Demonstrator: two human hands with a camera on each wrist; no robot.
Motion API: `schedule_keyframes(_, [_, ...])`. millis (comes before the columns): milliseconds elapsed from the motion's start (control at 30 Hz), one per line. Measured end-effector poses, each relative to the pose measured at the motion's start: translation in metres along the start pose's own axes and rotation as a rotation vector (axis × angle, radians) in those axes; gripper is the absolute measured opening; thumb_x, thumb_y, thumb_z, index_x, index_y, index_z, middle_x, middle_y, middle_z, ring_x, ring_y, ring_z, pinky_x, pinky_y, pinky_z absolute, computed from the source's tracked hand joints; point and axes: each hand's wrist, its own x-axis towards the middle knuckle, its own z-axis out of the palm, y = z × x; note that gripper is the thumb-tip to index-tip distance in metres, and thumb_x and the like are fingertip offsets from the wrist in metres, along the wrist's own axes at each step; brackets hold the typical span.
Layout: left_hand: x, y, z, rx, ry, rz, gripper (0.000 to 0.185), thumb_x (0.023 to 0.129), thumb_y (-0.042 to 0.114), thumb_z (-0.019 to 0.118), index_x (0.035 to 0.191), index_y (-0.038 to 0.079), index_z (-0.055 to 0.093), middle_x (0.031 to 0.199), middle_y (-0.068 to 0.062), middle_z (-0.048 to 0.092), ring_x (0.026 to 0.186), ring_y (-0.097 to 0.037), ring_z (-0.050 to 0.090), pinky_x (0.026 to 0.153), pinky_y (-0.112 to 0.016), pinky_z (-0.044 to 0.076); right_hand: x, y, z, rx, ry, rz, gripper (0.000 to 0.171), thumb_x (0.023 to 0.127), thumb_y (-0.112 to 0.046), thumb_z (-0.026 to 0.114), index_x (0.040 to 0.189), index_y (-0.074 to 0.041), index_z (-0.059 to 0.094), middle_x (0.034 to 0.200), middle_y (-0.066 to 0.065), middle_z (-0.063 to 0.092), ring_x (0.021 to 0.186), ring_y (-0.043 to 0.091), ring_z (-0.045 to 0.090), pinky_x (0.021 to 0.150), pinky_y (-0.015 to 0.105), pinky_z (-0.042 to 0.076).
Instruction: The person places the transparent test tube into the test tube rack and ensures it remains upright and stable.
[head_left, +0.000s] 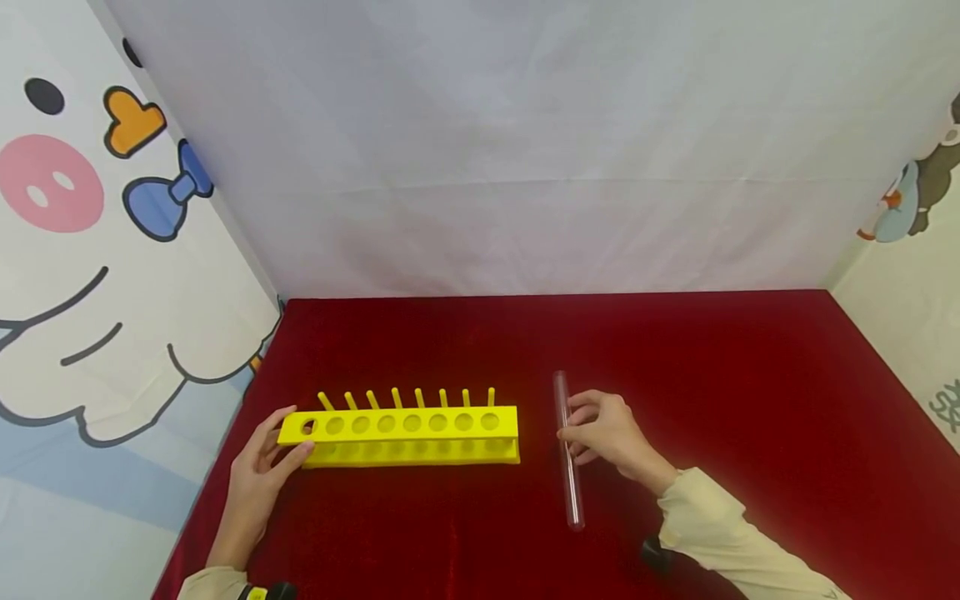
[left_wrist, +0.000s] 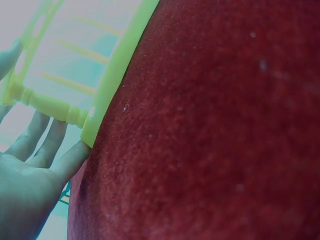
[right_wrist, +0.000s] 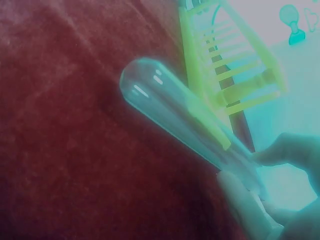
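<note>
A yellow test tube rack (head_left: pixel 412 423) stands on the table, with a row of round holes in front and a row of pegs behind. No tube shows in its holes. My left hand (head_left: pixel 258 471) grips the rack's left end, thumb at the front and fingers behind; in the left wrist view, fingers touch the rack's end post (left_wrist: pixel 55 106). To the right of the rack, my right hand (head_left: pixel 611 432) pinches a clear glass test tube (head_left: pixel 573 492) near its middle. The tube's rounded end (right_wrist: pixel 142 80) points toward the front edge, apart from the rack.
Dark red cloth (head_left: pixel 750 400) covers the table. A pale curtain (head_left: pixel 525 167) hangs behind it. Cartoon-printed cloth (head_left: pixel 67 333) stands at the left side, and another printed panel (head_left: pixel 900 333) at the right.
</note>
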Motion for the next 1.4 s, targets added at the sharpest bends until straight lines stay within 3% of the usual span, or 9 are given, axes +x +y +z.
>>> schedule_keyframes(400, [0.000,0.000,-0.001,-0.010,0.003,0.004,0.056,0.093,0.015,0.062,0.144,0.017,0.039,0.124,-0.005,0.052,0.102,-0.004,0.055,0.080,-0.013,0.047,-0.005,-0.007,-0.003,0.012,-0.005,-0.030,0.047,0.076,0.003,0.073,0.119,0.006,0.053,0.086,0.016,0.060,0.057,0.025,0.062,0.053,0.042,0.055])
schedule_keyframes(1400, [-0.001,0.001,0.000,-0.006,-0.006,0.007,0.055,0.093,0.017,0.061,0.143,0.016,0.040,0.123,-0.011,0.051,0.103,-0.005,0.055,0.079,-0.014,0.047,-0.019,-0.023,-0.004,0.081,-0.018,-0.082,0.041,0.079,0.004,0.070,0.115,0.005,0.052,0.092,0.019,0.055,0.065,0.028,0.062,0.058,0.044,0.055])
